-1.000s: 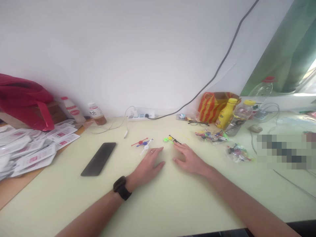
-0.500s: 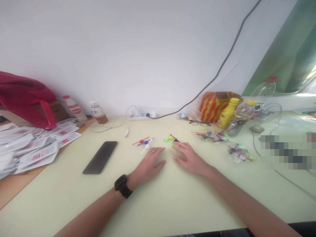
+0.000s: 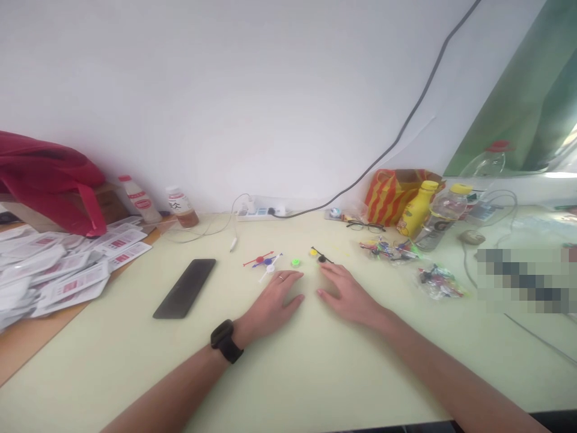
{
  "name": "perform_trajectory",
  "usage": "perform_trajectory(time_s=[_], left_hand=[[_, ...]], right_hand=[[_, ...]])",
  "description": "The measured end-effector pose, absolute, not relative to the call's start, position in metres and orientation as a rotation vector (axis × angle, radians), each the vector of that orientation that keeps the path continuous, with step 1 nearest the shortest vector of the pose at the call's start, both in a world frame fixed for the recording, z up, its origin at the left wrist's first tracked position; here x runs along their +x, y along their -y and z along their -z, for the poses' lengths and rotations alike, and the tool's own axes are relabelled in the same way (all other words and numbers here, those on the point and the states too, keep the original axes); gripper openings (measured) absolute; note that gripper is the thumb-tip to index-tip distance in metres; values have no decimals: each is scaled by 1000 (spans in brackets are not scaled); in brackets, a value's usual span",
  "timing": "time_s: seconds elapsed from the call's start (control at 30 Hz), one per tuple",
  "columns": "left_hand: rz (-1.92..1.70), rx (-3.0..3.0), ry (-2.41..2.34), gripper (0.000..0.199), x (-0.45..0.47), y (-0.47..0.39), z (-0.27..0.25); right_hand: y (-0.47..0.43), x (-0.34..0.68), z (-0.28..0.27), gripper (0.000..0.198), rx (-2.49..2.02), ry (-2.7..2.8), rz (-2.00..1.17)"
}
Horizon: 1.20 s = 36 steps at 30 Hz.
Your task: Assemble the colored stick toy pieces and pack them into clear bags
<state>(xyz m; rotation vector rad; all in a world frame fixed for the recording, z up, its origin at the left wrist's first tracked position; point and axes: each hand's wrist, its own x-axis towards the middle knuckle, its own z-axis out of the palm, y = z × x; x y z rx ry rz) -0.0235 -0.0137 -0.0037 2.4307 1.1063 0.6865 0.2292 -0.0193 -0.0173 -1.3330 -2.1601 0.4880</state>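
Observation:
My left hand (image 3: 276, 300) lies low over the table with its fingers stretched out, just in front of a white plastic arrow spinner (image 3: 270, 268). Behind that one are a blue arrow spinner (image 3: 267, 261) and a red arrow spinner (image 3: 259, 259). Opposite, my right hand (image 3: 345, 291) is open, its fingertips close to a black arrow spinner (image 3: 321, 259); whether they touch it I cannot tell. A yellow piece (image 3: 313, 252) sits beside the black one. Between the hands, a bit farther back, is a bright green disc (image 3: 295, 263); no arrow shows clearly on it.
A black phone (image 3: 184, 288) lies to the left, near piled white packets (image 3: 67, 270). Small bags of coloured parts (image 3: 439, 281) and glasses (image 3: 366, 227) lie to the right. Bottles (image 3: 417, 209), a striped bag (image 3: 383, 195) and a power strip (image 3: 261, 212) stand along the wall.
The green disc has shifted left, away from my right hand, and its green arrow no longer shows. My right fingers have drawn back slightly; my left hand has barely moved.

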Motion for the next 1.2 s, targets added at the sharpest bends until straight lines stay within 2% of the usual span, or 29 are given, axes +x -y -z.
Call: perform_trajectory(time_s=[0.13, 0.27, 0.4, 0.6, 0.73, 0.87, 0.93, 1.07, 1.2], left_hand=[[-705, 2401, -1144, 47, -23, 13, 6], [-671, 2401, -1219, 61, -22, 10, 10], [-604, 2399, -1228, 70, -21, 9, 11], [-690, 2327, -1194, 82, -22, 7, 13], [-736, 2319, -1165, 82, -23, 7, 16], [-788, 2296, -1168, 83, -23, 7, 18], [-796, 2283, -1173, 76, -23, 6, 18], [-801, 2271, -1158, 58, -23, 4, 17], [-805, 2292, -1167, 54, -22, 4, 15]], right_hand=[[21, 227, 17, 62, -1277, 2130, -530], [22, 224, 18, 66, -1202, 2185, -571], [21, 225, 20, 67, -1164, 2176, -576], [21, 226, 20, 66, -1140, 2168, -587], [21, 225, 16, 60, -1117, 2147, -575], [23, 223, 10, 28, -1048, 2027, -603], [25, 223, 6, 17, -1035, 1970, -650], [25, 225, 1, 13, -1072, 1879, -681], [21, 231, 2, 11, -1107, 1796, -694]])
